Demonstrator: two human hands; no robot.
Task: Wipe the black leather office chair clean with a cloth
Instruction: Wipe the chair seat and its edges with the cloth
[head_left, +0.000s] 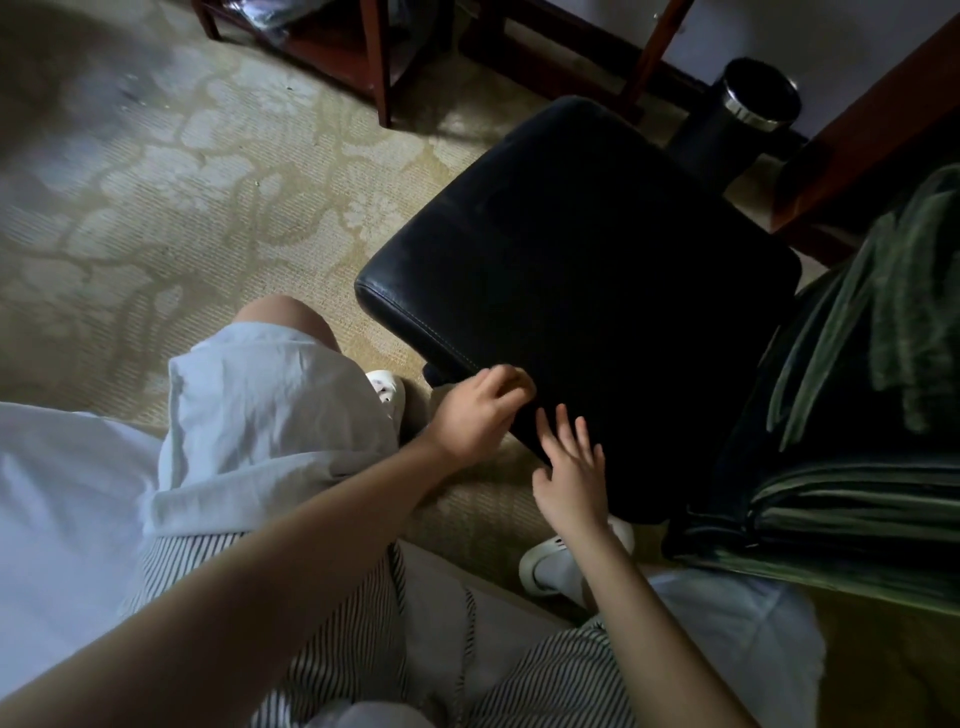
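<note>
The black leather office chair seat (587, 291) fills the middle of the view, seen from above, with one corner pointing towards me. My left hand (475, 415) rests at the seat's near edge with its fingers curled over the stitched rim. Just to its right, my right hand (571, 475) lies flat on the leather near the corner, fingers spread and holding nothing. Neither hand shows a cloth. The chair's base is hidden under the seat.
Dark green striped fabric (857, 415) lies piled against the seat's right side. A black cylindrical bin with a chrome rim (748, 104) stands behind the chair. Wooden furniture legs (379, 67) and a desk edge (862, 150) border the patterned carpet (208, 208). My knees and white shoes are below.
</note>
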